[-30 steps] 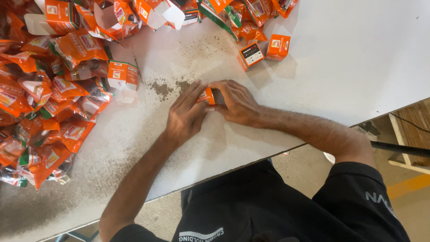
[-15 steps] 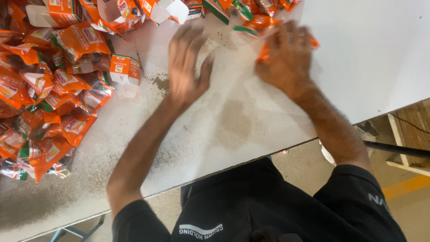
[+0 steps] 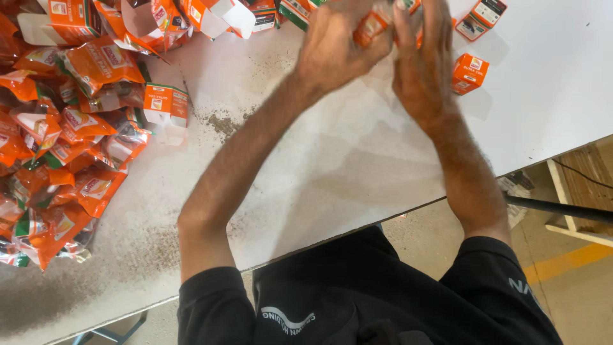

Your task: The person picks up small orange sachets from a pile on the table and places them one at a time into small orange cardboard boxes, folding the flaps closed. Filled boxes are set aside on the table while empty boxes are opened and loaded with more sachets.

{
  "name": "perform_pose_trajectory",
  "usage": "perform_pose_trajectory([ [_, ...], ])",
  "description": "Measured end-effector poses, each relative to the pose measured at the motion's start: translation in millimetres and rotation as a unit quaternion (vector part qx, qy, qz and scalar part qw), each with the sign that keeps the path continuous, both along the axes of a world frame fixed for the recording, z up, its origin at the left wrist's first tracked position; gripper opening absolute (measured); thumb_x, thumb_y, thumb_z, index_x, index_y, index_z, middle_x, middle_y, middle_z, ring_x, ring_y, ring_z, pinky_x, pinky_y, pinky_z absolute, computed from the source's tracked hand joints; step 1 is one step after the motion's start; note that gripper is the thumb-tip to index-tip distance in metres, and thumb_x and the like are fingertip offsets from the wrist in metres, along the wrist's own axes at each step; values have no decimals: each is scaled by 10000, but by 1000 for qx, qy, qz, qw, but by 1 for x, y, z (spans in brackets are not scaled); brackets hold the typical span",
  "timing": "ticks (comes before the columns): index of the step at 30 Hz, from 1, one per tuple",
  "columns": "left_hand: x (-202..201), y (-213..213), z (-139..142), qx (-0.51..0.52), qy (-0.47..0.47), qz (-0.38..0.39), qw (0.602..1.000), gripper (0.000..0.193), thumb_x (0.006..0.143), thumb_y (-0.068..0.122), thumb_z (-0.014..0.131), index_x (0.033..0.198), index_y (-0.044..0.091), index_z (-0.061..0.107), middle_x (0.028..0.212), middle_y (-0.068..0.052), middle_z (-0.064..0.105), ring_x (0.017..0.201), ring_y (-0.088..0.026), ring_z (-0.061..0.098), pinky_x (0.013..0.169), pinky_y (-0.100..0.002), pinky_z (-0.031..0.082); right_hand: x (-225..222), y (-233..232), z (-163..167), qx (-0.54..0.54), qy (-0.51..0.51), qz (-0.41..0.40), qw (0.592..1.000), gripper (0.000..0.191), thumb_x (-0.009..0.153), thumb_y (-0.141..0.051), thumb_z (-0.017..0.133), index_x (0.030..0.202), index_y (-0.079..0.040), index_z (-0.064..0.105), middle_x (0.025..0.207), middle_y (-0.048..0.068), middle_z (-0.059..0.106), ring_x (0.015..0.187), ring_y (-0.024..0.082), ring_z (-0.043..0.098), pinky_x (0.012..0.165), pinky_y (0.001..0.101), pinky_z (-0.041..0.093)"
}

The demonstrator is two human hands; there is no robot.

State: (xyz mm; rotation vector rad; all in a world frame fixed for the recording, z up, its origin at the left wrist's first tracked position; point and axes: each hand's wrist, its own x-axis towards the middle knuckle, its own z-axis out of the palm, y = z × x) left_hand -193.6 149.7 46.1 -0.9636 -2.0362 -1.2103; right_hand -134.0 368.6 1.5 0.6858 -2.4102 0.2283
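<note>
Left hand (image 3: 338, 41) raised over the far side of the white tabletop (image 3: 357, 166), grip curled narrow around a small orange packet (image 3: 372, 25), fingers wrapped over its near edge. Right hand (image 3: 424, 61) upright just beside it, palm turned inward toward the left, fingers stretched long and close together, tips touching or nearly touching the same packet near the top of the view; motion blur too heavy to tell whether that grip actually closes on it. Both forearms bare, angled up and away from a body in a black short-sleeved shirt (image 3: 357, 300), elbows low near the tabletop's near edge, wrists converging over the middle. Packet held clear of the tabletop, between the two hands. At far left, a heaped pile of orange sachets (image 3: 57, 160) spread along the tabletop's edge. Beside the pile, a small orange-and-white carton (image 3: 165, 105) standing alone, with a smear of dark powder (image 3: 220, 121) scattered just to its right. More opened cartons (image 3: 211, 16) jumbled along the far edge. To the right of the hands, one small orange box (image 3: 469, 73) lying tilted on bare tabletop, another small box (image 3: 482, 16) farther back. Below the tabletop at right, a dark rod (image 3: 562, 207) and a wooden frame (image 3: 584, 191) over a concrete floor.
</note>
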Motion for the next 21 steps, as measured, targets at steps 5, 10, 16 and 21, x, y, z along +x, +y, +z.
perform_pose_trajectory([
  [5,4,19,-15,78,-158,92,980,189,1063,249,673,1033,62,683,777,-84,685,625,-250,670,589,-390,521,-4,25,18,-229,-4,3,973,469,1043,-104,808,1415,-16,536,1310,184,616,1129,317,657,943,406,566],
  [10,4,48,-42,-224,-48,146,962,488,897,321,771,1249,54,565,1062,-215,621,736,-325,698,552,-429,550,-2,14,20,-411,-109,100,900,424,1101,-186,830,1345,8,544,1213,120,695,1077,195,706,967,340,574],
  [16,47,-13,-60,-313,-44,76,946,443,874,160,757,1284,144,590,1153,-194,607,833,-346,697,574,-454,552,7,-14,4,-367,-159,156,903,603,1023,-177,890,1431,32,497,1346,106,651,1190,203,682,1054,340,565],
  [21,112,-107,-36,-20,-144,87,986,304,996,-39,710,1255,79,604,1249,-135,631,1053,-341,725,869,-440,628,23,-64,-14,-274,-255,168,912,584,768,-251,1003,1188,-9,677,1131,102,685,1018,264,677,912,395,550],
])
